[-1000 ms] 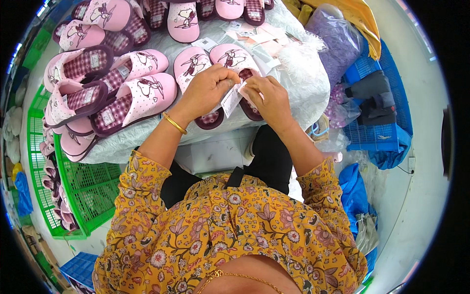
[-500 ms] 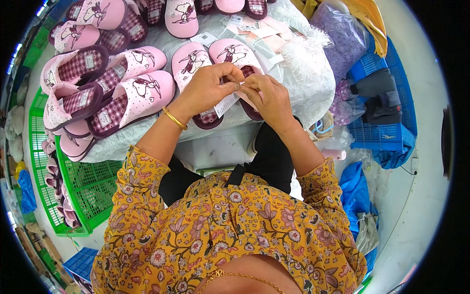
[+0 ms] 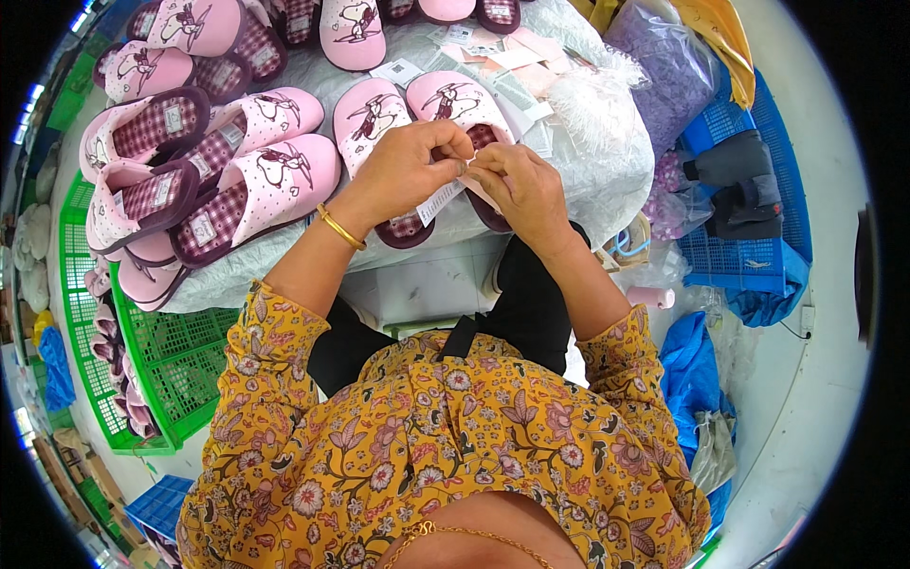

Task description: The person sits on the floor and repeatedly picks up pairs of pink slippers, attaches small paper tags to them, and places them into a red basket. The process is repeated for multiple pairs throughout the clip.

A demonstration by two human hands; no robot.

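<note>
My left hand (image 3: 402, 173) and my right hand (image 3: 527, 192) meet fingertip to fingertip, both pinching. A bit of thin white string (image 3: 468, 162) barely shows between them. Just below hangs a white tag (image 3: 440, 201), partly covered by my left hand. Under my hands lie two pink slippers side by side, a left one (image 3: 366, 100) and a right one (image 3: 444, 92), with a dog drawing on the uppers, checked insoles and dark maroon edges. My hands and wrists hide their middles. Whether the string is fixed to a slipper, I cannot tell.
More pink slippers (image 3: 276, 180) are piled at the left of the plastic-covered table (image 3: 592, 204). Loose paper tags (image 3: 517, 59) and a bundle of white strings (image 3: 597, 106) lie beyond my hands. Green crates (image 3: 180, 370) stand at left, a blue crate (image 3: 713, 258) at right.
My hands keep the same pinch, with only slight finger movement. The whole view has shifted a little; the slippers and the tag stay in place.
</note>
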